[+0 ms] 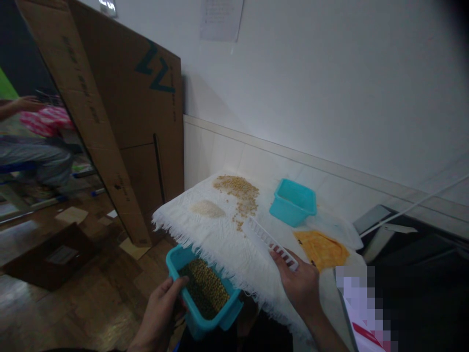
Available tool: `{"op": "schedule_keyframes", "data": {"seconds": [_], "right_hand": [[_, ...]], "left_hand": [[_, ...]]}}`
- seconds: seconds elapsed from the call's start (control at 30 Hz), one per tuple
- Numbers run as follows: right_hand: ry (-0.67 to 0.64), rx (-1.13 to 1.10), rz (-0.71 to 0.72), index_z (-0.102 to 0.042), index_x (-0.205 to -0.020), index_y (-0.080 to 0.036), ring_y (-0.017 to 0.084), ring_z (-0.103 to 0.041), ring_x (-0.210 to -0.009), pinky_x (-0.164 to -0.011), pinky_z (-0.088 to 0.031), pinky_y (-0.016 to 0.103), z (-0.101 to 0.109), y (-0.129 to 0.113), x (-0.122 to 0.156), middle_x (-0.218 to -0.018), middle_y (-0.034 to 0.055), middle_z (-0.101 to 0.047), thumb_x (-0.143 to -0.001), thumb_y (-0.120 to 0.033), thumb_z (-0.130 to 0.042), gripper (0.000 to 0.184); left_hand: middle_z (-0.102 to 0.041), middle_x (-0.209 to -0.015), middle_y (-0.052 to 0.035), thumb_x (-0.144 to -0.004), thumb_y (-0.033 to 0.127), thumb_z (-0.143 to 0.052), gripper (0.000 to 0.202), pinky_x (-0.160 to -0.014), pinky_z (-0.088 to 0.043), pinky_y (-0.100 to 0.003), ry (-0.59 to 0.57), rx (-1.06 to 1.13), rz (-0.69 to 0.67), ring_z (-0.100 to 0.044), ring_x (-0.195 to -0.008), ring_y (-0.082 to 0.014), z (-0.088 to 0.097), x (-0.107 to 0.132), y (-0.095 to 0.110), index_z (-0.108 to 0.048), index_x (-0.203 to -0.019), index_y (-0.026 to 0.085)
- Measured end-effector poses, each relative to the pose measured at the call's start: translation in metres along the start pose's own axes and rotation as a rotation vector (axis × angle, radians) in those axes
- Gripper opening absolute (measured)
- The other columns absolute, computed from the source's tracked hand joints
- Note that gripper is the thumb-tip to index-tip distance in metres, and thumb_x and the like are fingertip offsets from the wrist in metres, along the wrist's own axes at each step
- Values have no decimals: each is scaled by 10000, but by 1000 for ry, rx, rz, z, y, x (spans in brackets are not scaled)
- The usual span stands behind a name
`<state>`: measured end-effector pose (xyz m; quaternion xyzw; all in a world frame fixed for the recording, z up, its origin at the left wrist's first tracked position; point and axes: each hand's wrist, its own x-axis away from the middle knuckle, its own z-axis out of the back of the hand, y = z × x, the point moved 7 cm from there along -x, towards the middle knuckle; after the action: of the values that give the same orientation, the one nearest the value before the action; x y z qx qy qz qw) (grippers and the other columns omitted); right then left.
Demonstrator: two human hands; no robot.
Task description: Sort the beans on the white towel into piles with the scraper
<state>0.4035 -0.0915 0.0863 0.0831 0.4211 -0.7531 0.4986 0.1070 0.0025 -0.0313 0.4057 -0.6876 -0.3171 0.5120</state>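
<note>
My left hand (pixel 161 313) grips the near rim of a turquoise plastic container (pixel 203 327), held below the table's fringed edge. Inside it lie yellow soybeans (pixel 208 281) beside small dark green beans (pixel 196 293). My right hand (pixel 298 281) is closed around one end of a white plastic slotted tray (pixel 271 242), which is tilted over the white cloth (pixel 223 244). Near the tray's far end, loose soybeans (pixel 238 188) are spread on the cloth, mixed with pale grains. A separate mound of pale grains (pixel 207 209) sits to their left.
A second turquoise container (pixel 293 203) stands at the back of the table, with a yellow cloth (pixel 322 249) in front of it. Left of the table rises a tall cardboard box (pixel 135 122). Another person's hand (pixel 27 104) shows at far left. Dark equipment lies right.
</note>
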Motion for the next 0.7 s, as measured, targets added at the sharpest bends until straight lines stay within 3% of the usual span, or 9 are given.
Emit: {"op": "schedule_keyframes", "data": {"seconds": [0.43,0.57,0.7], "right_hand": [[70,47,-73,-808,-849,-156,237,-741,-582,-491,-544,246,9,9,-1,-681,98,-769,-866,-719,-493,645],[-2,-8,-47,-805,-888,-152,226,-746,-603,-504,-544,233,2,7,0,-730,93,-780,-884,-682,-503,610],[-19,-39,-54,-801,-879,-150,206,-725,-539,-463,-518,216,0,5,3,-651,71,-761,-892,-651,-520,575]], "left_hand": [[-542,-492,68,-590,424,-830,303,-466,-416,-194,0,13,34,-476,-461,-95,0,2,0,-636,-624,193],[-490,-436,78,-565,419,-836,334,-406,-362,-191,20,24,8,-422,-409,-82,-1,4,4,-586,-544,197],[-487,-434,76,-561,434,-840,350,-387,-334,-184,15,32,19,-399,-392,-71,0,2,1,-585,-552,195]]}}
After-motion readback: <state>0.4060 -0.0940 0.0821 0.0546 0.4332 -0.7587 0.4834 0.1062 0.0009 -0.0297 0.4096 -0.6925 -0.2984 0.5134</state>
